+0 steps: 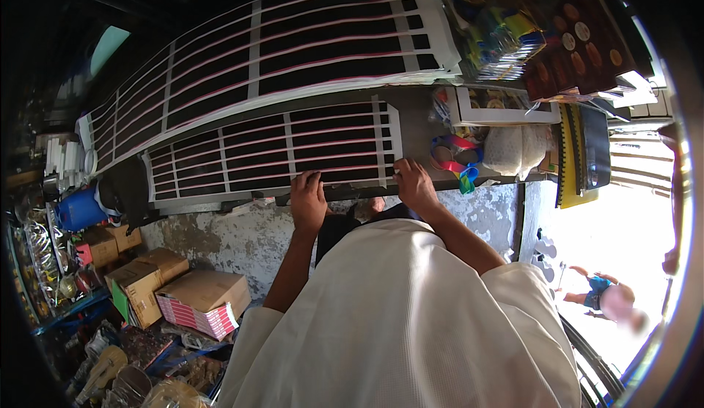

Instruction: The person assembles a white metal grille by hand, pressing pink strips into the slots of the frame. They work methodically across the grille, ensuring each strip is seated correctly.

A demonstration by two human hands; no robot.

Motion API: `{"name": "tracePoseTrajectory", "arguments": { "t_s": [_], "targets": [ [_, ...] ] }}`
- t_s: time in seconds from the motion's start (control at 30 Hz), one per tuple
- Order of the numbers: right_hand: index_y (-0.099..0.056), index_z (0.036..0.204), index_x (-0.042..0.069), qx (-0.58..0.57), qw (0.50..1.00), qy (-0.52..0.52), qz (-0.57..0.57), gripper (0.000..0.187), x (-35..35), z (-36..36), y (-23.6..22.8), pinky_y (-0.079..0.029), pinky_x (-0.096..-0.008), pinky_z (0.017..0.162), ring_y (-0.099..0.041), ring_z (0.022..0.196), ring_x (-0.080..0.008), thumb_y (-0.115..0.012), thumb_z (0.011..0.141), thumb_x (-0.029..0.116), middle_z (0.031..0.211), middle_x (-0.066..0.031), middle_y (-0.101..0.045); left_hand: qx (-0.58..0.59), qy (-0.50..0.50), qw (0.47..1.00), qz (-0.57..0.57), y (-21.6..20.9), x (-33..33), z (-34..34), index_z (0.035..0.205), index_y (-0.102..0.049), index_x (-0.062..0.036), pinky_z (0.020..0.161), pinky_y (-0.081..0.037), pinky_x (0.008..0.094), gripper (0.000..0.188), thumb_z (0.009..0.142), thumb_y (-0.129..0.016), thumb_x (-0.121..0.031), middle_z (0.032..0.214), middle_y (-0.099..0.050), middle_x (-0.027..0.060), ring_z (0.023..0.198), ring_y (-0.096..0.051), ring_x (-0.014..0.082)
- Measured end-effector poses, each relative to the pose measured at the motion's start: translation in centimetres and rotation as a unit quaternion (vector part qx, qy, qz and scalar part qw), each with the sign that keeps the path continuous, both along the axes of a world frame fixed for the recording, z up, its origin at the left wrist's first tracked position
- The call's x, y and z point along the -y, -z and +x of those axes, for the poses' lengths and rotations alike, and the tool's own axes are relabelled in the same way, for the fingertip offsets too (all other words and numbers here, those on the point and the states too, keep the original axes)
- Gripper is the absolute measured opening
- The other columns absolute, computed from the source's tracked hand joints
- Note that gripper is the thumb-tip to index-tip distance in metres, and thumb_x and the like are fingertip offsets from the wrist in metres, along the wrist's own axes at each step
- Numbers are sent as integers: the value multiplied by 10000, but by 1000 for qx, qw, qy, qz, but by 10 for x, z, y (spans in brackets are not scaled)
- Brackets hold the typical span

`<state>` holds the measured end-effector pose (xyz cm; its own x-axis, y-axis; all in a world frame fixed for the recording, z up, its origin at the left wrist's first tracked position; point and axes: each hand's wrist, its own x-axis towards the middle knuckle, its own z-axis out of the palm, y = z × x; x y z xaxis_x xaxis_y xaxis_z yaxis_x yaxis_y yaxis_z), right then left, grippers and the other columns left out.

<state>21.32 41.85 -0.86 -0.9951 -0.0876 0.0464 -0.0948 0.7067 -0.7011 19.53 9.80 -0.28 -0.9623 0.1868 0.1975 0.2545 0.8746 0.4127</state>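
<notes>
A long black sheet crossed by pale, pink-edged strips lies on the dark worktop in front of me. My left hand is closed at its near edge, thumb and fingers pinched together on a pale strip. That strip runs across toward my right hand, whose curled fingers press together by the sheet's near right corner. How firmly either hand grips the strip is hard to see. Just beyond lies a larger stack of similar sheets, its top one black with pale strips and a white margin at the right.
Right of my right hand lie a multicoloured ribbon, a bubble-wrapped bundle and a white box. Cardboard boxes and a blue container stand at the left. A person is outside at the lower right.
</notes>
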Motion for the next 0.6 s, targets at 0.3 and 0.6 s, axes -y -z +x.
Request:
{"name": "tracePoseTrajectory", "arguments": {
  "t_s": [0.3, 0.6],
  "targets": [
    [-641, 1205, 68, -6, 1000, -3, -4, 253, 0, -1, -1, -548, -564, 947, -690, 1061, -442, -739, 971, 56, 1098, -188, -686, -14, -16, 1000, -5, 1, -5, 0, 1263, -781, -66, 1046, -589, 504, 258, 1009, -790, -110, 1287, -684, 115, 1212, -655, 373],
    [-667, 1204, 74, -12, 1000, -12, -8, 260, -1, -2, -5, -560, -556, 940, -700, 1058, -442, -751, 958, 65, 1083, -185, -694, -38, 20, 998, 35, 3, -31, 0, 1152, -808, -71, 933, -598, 492, 203, 953, -840, -99, 1155, -714, 93, 1094, -691, 355]
  ]
}}
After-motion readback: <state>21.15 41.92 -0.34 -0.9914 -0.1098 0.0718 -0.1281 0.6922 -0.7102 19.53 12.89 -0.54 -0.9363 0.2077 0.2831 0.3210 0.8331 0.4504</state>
